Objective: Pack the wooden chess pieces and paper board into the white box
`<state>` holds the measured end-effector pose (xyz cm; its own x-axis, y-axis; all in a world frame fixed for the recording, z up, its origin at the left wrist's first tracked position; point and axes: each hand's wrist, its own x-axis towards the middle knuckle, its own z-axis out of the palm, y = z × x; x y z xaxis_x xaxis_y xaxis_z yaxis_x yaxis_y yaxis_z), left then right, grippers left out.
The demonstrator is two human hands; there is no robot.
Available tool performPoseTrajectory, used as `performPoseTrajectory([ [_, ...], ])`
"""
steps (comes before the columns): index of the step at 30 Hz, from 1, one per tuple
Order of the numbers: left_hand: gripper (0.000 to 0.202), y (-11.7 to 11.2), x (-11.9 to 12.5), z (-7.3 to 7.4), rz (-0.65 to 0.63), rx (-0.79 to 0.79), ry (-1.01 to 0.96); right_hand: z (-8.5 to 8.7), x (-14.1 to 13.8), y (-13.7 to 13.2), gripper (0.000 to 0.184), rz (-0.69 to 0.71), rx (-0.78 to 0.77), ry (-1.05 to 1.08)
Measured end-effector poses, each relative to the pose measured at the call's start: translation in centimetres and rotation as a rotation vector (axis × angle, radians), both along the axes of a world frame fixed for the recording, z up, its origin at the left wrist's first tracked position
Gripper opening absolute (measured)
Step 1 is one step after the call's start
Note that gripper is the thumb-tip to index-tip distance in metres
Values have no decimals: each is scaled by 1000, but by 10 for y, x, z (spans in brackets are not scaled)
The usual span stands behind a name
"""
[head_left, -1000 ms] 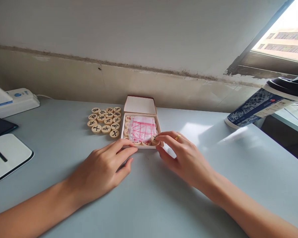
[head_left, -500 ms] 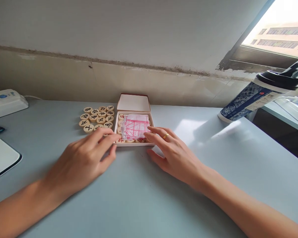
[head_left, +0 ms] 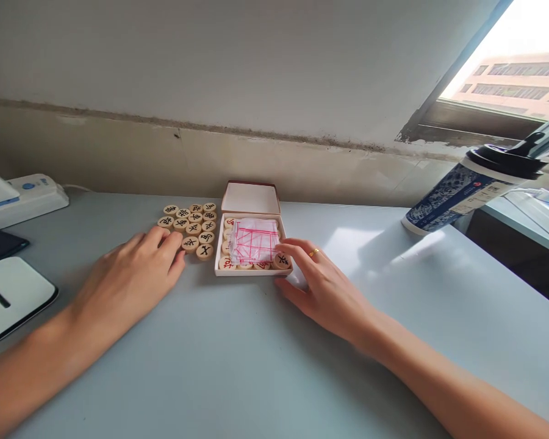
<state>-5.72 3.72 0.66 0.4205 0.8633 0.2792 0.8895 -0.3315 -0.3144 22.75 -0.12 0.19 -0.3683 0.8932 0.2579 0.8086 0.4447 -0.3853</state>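
An open white box (head_left: 252, 273) holds wooden xiangqi pieces with red characters, and a folded plastic sheet (head_left: 255, 241) with red grid lines lies over them. In the box's front right corner sits a piece with a dark character (head_left: 282, 261). My right hand (head_left: 322, 283) is there, index finger at the corner, thumb apart in front of it, fingers spread. Left of the box, several black-marked pieces (head_left: 193, 229) stand grouped on the desk. At their near left edge rests my left hand (head_left: 139, 268), fingers loosely bent and thumb apart; some fingertips are hidden.
The box's lid (head_left: 251, 198) stands raised toward the wall. A patterned blue cup (head_left: 452, 195) with a black lid is at the right, by the window. On the left are a power strip (head_left: 41, 195), a dark phone (head_left: 2, 245) and a white device (head_left: 18, 299).
My left hand has moved left, from the box's front left corner to the grouped pieces. My right hand stays at the box's right corner, where the dark-marked piece now shows. The view has shifted slightly.
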Motion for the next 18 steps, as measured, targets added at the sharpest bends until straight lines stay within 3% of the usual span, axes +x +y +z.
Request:
performPoseTrajectory([
  [13,17,1,-6,-6,-107,130,19,2,-1,0,43,0,4,-9],
  [16,12,3,-7,0,-139,190,-54,2,-2,0,41,-3,13,-9],
  [18,6,0,-3,4,-243,198,-172,2,-2,0,40,-4,52,-4],
])
